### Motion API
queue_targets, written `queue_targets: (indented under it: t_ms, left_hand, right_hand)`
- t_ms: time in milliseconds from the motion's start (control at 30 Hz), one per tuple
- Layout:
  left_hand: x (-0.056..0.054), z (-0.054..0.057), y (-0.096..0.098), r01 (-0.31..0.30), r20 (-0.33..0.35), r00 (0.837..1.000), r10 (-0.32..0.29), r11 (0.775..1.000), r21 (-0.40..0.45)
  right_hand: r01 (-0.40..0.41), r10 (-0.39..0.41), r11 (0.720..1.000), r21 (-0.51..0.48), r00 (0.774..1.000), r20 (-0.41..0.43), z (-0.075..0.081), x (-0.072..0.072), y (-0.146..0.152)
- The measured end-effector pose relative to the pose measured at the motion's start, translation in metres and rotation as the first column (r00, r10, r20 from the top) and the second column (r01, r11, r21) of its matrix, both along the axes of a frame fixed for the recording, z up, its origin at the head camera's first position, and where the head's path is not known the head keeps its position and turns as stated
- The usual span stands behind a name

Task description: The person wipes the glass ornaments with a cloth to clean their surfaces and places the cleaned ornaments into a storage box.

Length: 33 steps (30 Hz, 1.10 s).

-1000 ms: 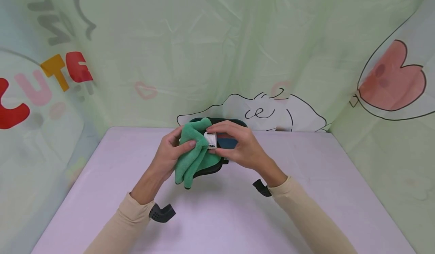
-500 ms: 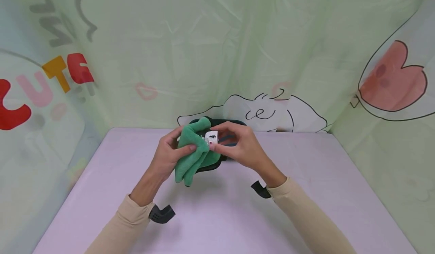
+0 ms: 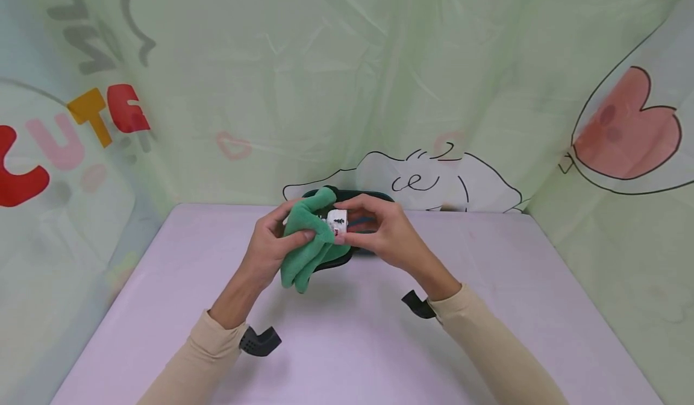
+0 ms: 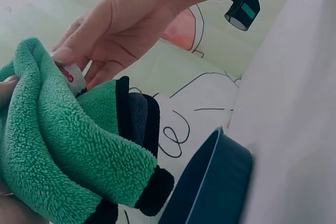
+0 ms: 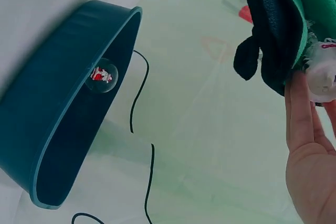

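Note:
My left hand grips a fluffy green cloth with dark edging, thumb on top. Its folds cover part of a small white round ornament with red and black marks. From the right, my right hand pinches this ornament between thumb and fingers. In the right wrist view the ornament has a rounded pale end, and the cloth shows a dark underside. The left wrist view shows the right hand's thumb beside the cloth. What the cloth wraps is hidden.
A deep teal basin stands on the pale table beyond the hands. Inside it is a clear globe with a red and white figure. A printed curtain hangs behind the table.
The white ornament has turned in the right hand's fingers, so that different markings face up. The cloth's lower end has shifted up slightly. The left hand keeps its hold.

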State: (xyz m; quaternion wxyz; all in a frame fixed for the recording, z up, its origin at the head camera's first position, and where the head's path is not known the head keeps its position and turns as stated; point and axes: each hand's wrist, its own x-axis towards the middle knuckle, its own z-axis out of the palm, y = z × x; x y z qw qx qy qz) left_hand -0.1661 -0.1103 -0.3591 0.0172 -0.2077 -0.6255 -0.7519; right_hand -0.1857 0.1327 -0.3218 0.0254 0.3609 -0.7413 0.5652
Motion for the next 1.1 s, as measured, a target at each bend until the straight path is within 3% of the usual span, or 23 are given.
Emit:
queue_targets:
  t_ms: [167,333,600,733,900,1100]
  left_hand:
    - [-0.0001,-0.0002,0.0010,0.000,0.018,1.000,0.000,1.000,0.019]
    - [0.0000,0.0015,0.0017,-0.002,0.051,0.999,0.001,1.000,0.020]
    - [-0.0018,0.0032,0.0048,-0.015,0.093,0.996,0.014,1.000,0.010]
    - [-0.0015,0.0035,0.0073,-0.015,0.118,0.993,0.013,1.000,0.022]
    - [-0.0013,0.0031,0.0088,-0.016,0.129,0.992,0.012,1.000,0.025]
    - [-0.0019,0.0023,0.0096,0.005,0.107,0.994,-0.009,0.999,0.037]
  right_hand:
    - [-0.038,0.039,0.999,0.009,0.992,-0.121,-0.0041,-0.0024,0.0009]
    - [-0.057,0.063,0.998,0.030,0.960,-0.272,-0.0076,-0.0062,0.0021]
    - [-0.011,0.050,0.997,0.078,0.855,-0.516,-0.0050,-0.0092,0.0009]
    - [-0.004,0.051,0.996,0.085,0.825,-0.563,-0.0046,-0.0101,0.0008]
    - [0.005,0.043,0.997,0.083,0.822,-0.567,-0.0050,-0.0092,0.0023]
    - [0.000,0.032,0.998,0.064,0.867,-0.497,-0.0056,-0.0065,0.0024]
